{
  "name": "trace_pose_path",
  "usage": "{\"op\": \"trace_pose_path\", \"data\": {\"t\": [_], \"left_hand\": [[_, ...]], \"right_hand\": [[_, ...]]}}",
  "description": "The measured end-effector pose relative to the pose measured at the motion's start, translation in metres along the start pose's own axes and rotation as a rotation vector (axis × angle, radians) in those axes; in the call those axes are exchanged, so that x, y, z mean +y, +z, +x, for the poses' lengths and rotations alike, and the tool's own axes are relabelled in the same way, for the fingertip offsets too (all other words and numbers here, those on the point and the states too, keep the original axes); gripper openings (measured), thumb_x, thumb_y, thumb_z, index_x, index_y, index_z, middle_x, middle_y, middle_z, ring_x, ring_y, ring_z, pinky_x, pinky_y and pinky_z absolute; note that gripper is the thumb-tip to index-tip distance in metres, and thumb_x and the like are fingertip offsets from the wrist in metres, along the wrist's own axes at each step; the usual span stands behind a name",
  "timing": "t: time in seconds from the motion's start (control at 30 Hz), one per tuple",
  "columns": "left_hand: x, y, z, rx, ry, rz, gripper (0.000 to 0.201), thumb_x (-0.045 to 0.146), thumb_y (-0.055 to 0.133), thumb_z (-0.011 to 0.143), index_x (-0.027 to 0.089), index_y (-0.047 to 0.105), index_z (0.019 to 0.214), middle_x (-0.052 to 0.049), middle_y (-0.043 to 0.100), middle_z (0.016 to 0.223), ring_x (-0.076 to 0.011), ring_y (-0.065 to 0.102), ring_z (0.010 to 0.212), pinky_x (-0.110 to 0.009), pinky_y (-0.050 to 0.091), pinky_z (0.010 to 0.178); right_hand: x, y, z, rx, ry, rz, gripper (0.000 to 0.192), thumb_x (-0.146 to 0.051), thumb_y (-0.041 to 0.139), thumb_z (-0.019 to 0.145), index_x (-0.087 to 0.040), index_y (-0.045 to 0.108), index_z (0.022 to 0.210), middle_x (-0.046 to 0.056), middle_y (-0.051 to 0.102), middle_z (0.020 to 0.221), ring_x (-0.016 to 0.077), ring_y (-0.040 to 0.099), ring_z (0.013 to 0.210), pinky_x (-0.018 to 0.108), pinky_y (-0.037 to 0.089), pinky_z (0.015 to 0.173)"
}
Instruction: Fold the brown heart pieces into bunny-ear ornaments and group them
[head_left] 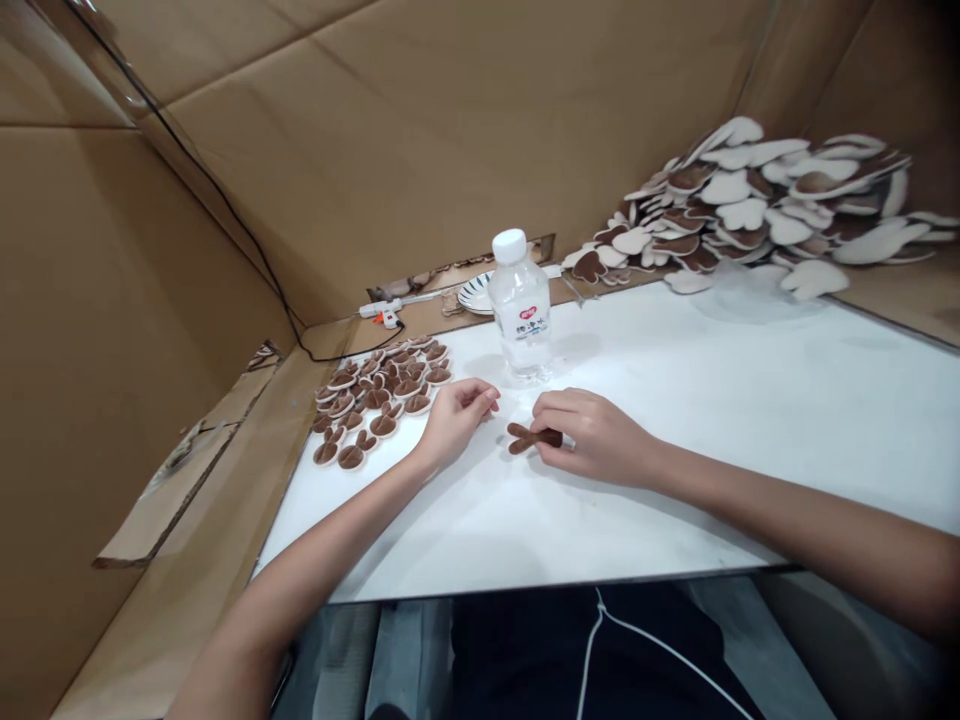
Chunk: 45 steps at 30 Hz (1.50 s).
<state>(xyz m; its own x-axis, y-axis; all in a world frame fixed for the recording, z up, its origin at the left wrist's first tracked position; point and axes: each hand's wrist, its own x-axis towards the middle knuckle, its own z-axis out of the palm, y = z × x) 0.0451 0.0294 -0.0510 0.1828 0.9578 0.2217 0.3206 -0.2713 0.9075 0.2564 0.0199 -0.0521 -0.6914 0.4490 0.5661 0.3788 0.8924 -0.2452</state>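
Hands at the tabletop's middle: right hand (592,435) pinches a small brown ear-shaped piece (529,437) flat on the white tabletop (750,420); left hand (454,415) rests beside it, fingers curled on nothing. Behind, a water bottle (520,305). Left edge: small brown-and-white pieces (379,395). Far right corner: larger pile (757,205).

Piece: we see one small brown felt piece (529,438) with two rounded lobes, like little ears.
Colour: dark brown, no white backing that we can see.
Pose: it lies flat on the white surface, the lobes pointing to the left.
Contact: its right end is under the fingertips of the right hand (596,436).
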Motion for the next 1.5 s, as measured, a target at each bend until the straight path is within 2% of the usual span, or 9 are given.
{"op": "trace_pose_path", "data": {"t": [0.2, 0.37, 0.57, 0.77, 0.9, 1.13, 1.5], "left_hand": [[0.008, -0.009, -0.001, -0.008, -0.063, -0.129, 0.027, 0.037, 0.064, 0.077, 0.011, 0.060, 0.072, 0.003, 0.049, 0.051, -0.0064, 0.042, 0.046, -0.019, 0.032, 0.046], [0.022, -0.018, -0.009, -0.056, -0.068, -0.186, 0.029, 0.038, 0.067, 0.075, 0.010, 0.061, 0.071, 0.003, 0.049, 0.051, -0.0054, 0.038, 0.046, -0.019, 0.028, 0.046], [0.032, -0.008, -0.029, -0.130, -0.152, -0.221, 0.028, 0.037, 0.066, 0.077, 0.009, 0.061, 0.072, 0.003, 0.049, 0.051, -0.0045, 0.036, 0.044, -0.019, 0.025, 0.044], [0.030, 0.001, -0.044, -0.157, -0.194, -0.201, 0.025, 0.034, 0.062, 0.080, 0.010, 0.061, 0.072, 0.002, 0.050, 0.055, -0.0052, 0.038, 0.049, -0.019, 0.028, 0.047], [0.024, 0.003, -0.050, -0.160, -0.197, -0.192, 0.024, 0.033, 0.059, 0.083, 0.011, 0.061, 0.073, 0.002, 0.050, 0.055, -0.0054, 0.038, 0.050, -0.020, 0.029, 0.049], [0.020, 0.004, -0.051, -0.149, -0.239, -0.167, 0.023, 0.032, 0.060, 0.081, 0.011, 0.063, 0.073, 0.002, 0.049, 0.054, -0.0057, 0.040, 0.049, -0.020, 0.030, 0.049], [0.021, 0.005, -0.051, -0.157, -0.226, -0.137, 0.024, 0.033, 0.061, 0.079, 0.011, 0.062, 0.070, 0.002, 0.050, 0.053, -0.0069, 0.041, 0.049, -0.020, 0.032, 0.049]], "right_hand": [[0.005, -0.002, 0.002, -0.014, 0.054, -0.007, 0.010, -0.011, 0.052, 0.078, -0.013, 0.062, 0.074, 0.003, 0.057, 0.072, 0.0135, 0.051, 0.065, 0.027, 0.039, 0.063], [0.008, -0.003, 0.006, -0.044, 0.135, -0.009, 0.008, -0.013, 0.053, 0.077, -0.014, 0.058, 0.071, 0.003, 0.056, 0.071, 0.0137, 0.051, 0.065, 0.026, 0.039, 0.062], [0.009, 0.004, 0.015, -0.056, 0.130, -0.043, 0.010, -0.014, 0.053, 0.079, -0.013, 0.060, 0.073, 0.003, 0.056, 0.073, 0.0145, 0.053, 0.067, 0.026, 0.039, 0.063], [0.005, 0.012, 0.033, -0.037, 0.073, -0.062, 0.012, -0.016, 0.054, 0.080, -0.012, 0.062, 0.072, 0.004, 0.057, 0.073, 0.0151, 0.054, 0.068, 0.026, 0.040, 0.061], [0.002, 0.014, 0.040, -0.011, 0.094, -0.033, 0.010, -0.015, 0.054, 0.079, -0.012, 0.063, 0.075, 0.005, 0.060, 0.078, 0.0157, 0.056, 0.072, 0.026, 0.041, 0.062], [0.004, 0.008, 0.036, 0.063, 0.170, 0.039, 0.007, -0.015, 0.055, 0.078, -0.014, 0.062, 0.076, 0.004, 0.059, 0.078, 0.0150, 0.055, 0.071, 0.026, 0.042, 0.063], [0.000, 0.008, 0.038, 0.067, 0.184, 0.102, 0.007, -0.015, 0.054, 0.078, -0.016, 0.060, 0.076, 0.004, 0.059, 0.078, 0.0155, 0.055, 0.070, 0.027, 0.042, 0.062]]}}
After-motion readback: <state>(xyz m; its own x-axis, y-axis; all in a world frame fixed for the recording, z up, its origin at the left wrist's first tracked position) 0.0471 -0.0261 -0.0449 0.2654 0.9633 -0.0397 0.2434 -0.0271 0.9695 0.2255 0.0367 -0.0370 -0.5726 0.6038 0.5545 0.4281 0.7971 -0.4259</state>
